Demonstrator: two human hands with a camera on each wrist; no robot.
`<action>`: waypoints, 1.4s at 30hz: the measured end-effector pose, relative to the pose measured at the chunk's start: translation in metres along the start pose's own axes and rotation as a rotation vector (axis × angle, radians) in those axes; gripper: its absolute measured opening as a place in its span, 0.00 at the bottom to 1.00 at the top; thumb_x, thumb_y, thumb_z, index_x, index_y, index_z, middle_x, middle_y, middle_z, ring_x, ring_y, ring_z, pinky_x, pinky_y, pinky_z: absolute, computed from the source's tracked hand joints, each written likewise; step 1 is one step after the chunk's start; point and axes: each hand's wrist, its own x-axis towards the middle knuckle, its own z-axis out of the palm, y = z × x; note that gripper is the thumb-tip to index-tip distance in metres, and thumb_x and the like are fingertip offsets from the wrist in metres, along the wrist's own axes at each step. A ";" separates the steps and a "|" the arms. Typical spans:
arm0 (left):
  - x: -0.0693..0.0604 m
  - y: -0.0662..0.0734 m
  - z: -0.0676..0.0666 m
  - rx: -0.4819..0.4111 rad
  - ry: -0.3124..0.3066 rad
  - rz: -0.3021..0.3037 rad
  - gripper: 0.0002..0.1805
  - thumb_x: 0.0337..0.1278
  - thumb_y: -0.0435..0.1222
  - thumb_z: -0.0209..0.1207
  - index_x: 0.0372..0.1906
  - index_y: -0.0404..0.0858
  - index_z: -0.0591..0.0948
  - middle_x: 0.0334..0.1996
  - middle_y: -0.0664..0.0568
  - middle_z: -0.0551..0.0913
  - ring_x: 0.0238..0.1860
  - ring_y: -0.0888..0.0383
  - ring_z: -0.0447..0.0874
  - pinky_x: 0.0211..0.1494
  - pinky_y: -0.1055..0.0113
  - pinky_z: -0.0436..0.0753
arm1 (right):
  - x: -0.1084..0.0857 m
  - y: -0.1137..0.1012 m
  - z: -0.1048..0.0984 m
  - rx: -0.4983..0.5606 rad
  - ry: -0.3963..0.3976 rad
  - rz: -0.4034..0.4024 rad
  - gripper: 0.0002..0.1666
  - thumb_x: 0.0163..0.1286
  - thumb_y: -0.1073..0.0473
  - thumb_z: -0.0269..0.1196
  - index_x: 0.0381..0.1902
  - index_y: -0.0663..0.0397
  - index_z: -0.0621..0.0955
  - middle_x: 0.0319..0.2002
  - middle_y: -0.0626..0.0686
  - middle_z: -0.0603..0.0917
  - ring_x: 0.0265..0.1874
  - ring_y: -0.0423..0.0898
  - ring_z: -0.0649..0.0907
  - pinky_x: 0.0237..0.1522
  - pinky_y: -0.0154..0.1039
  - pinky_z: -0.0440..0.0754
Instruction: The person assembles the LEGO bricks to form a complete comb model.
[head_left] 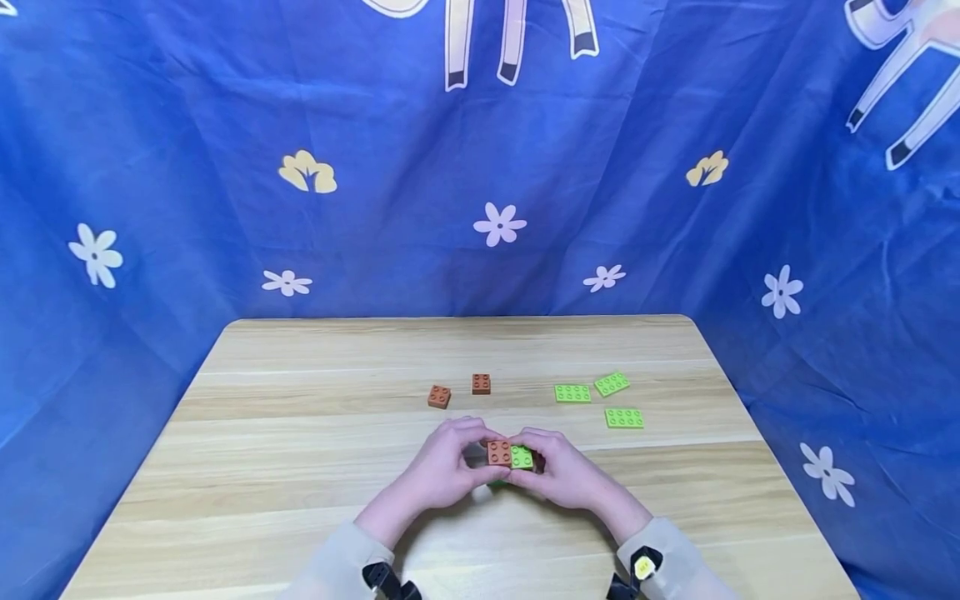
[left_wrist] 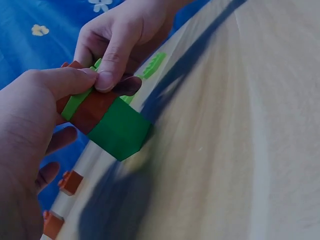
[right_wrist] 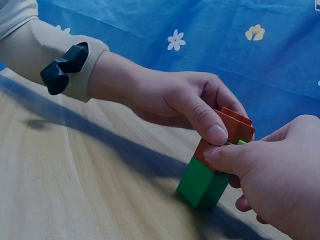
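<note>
Block stack (left_wrist: 96,112): between both hands, near the front middle of the surface (head_left: 300,483); whether its base touches the wood cannot be told.
Stack, bottom to top: dark green block (right_wrist: 201,184); lower brown brick (right_wrist: 200,151); stack's lime plate (head_left: 522,457); top brown brick (head_left: 498,452), set over the plate's left part.
Left hand (head_left: 450,468): thumb and fingers clamped on the top brown brick.
Right hand (head_left: 562,470): thumb and fingers clamped on the stack around the lime plate's right end.
Loose brown bricks: two, four-studded, beyond the left hand; one at left (head_left: 439,396), one at right (head_left: 481,383).
Loose lime plates: three, eight-studded, at right; left (head_left: 573,393), rear, angled (head_left: 612,383), front (head_left: 624,418).
Backdrop: blue cloth (head_left: 420,167), flower-printed.
</note>
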 end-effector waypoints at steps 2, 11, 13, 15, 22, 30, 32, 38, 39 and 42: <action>-0.002 -0.002 0.003 -0.044 0.016 -0.013 0.22 0.54 0.52 0.78 0.53 0.54 0.89 0.39 0.75 0.82 0.45 0.66 0.81 0.56 0.58 0.79 | 0.000 0.000 0.000 -0.001 -0.001 -0.005 0.24 0.73 0.46 0.72 0.63 0.42 0.83 0.44 0.37 0.84 0.36 0.37 0.82 0.38 0.35 0.83; -0.003 -0.003 0.011 -0.090 0.081 0.014 0.24 0.56 0.55 0.76 0.56 0.53 0.88 0.47 0.73 0.85 0.53 0.66 0.81 0.60 0.56 0.80 | -0.001 0.001 -0.001 -0.006 0.003 -0.007 0.23 0.73 0.47 0.71 0.62 0.41 0.83 0.45 0.37 0.85 0.38 0.36 0.83 0.40 0.36 0.84; -0.003 -0.002 0.012 -0.110 0.086 0.013 0.22 0.57 0.54 0.76 0.54 0.53 0.89 0.46 0.72 0.85 0.52 0.65 0.81 0.59 0.56 0.80 | -0.001 0.002 -0.001 -0.004 0.002 -0.008 0.23 0.73 0.47 0.71 0.63 0.41 0.83 0.45 0.36 0.85 0.39 0.37 0.83 0.40 0.36 0.83; -0.002 -0.002 0.012 -0.129 0.089 0.006 0.20 0.57 0.54 0.76 0.52 0.53 0.89 0.44 0.72 0.85 0.51 0.65 0.81 0.57 0.56 0.81 | -0.001 0.002 -0.001 -0.005 0.003 -0.009 0.23 0.73 0.47 0.71 0.63 0.41 0.83 0.46 0.36 0.85 0.39 0.37 0.83 0.40 0.36 0.83; 0.000 -0.001 0.011 -0.121 0.092 0.010 0.19 0.56 0.54 0.77 0.50 0.53 0.90 0.42 0.73 0.84 0.49 0.66 0.81 0.55 0.56 0.80 | -0.001 0.002 -0.002 -0.004 0.000 0.004 0.24 0.73 0.48 0.72 0.64 0.42 0.83 0.45 0.37 0.85 0.39 0.37 0.83 0.41 0.36 0.83; -0.002 -0.003 0.012 -0.118 0.100 0.037 0.18 0.57 0.51 0.77 0.50 0.51 0.90 0.42 0.73 0.84 0.49 0.64 0.81 0.57 0.55 0.79 | -0.001 0.000 -0.003 -0.012 -0.018 -0.009 0.24 0.73 0.47 0.71 0.64 0.42 0.83 0.46 0.37 0.85 0.40 0.36 0.83 0.40 0.36 0.84; -0.003 -0.002 0.012 -0.124 0.097 0.023 0.19 0.57 0.52 0.77 0.51 0.51 0.90 0.42 0.73 0.84 0.50 0.64 0.81 0.58 0.55 0.79 | -0.002 0.000 -0.005 -0.011 -0.027 0.004 0.25 0.73 0.47 0.72 0.65 0.41 0.82 0.45 0.37 0.84 0.37 0.36 0.82 0.38 0.35 0.83; -0.004 -0.003 0.013 -0.137 0.090 -0.023 0.20 0.57 0.54 0.76 0.52 0.52 0.89 0.43 0.74 0.84 0.50 0.65 0.81 0.58 0.54 0.79 | -0.009 0.003 -0.025 -0.026 -0.030 0.034 0.32 0.69 0.47 0.75 0.67 0.50 0.81 0.36 0.43 0.83 0.28 0.38 0.80 0.30 0.34 0.82; -0.004 -0.004 0.013 -0.138 0.091 -0.028 0.21 0.57 0.55 0.75 0.52 0.52 0.89 0.43 0.74 0.84 0.50 0.65 0.81 0.58 0.54 0.79 | -0.011 0.004 -0.030 -0.029 -0.028 0.037 0.33 0.68 0.48 0.76 0.67 0.53 0.80 0.37 0.45 0.84 0.29 0.39 0.81 0.31 0.35 0.82; -0.004 -0.005 0.015 -0.138 0.094 -0.032 0.22 0.57 0.55 0.75 0.52 0.51 0.89 0.43 0.74 0.84 0.50 0.65 0.81 0.59 0.53 0.79 | -0.017 0.007 -0.044 -0.040 -0.019 0.057 0.35 0.67 0.49 0.77 0.66 0.59 0.80 0.44 0.50 0.85 0.32 0.43 0.83 0.35 0.36 0.84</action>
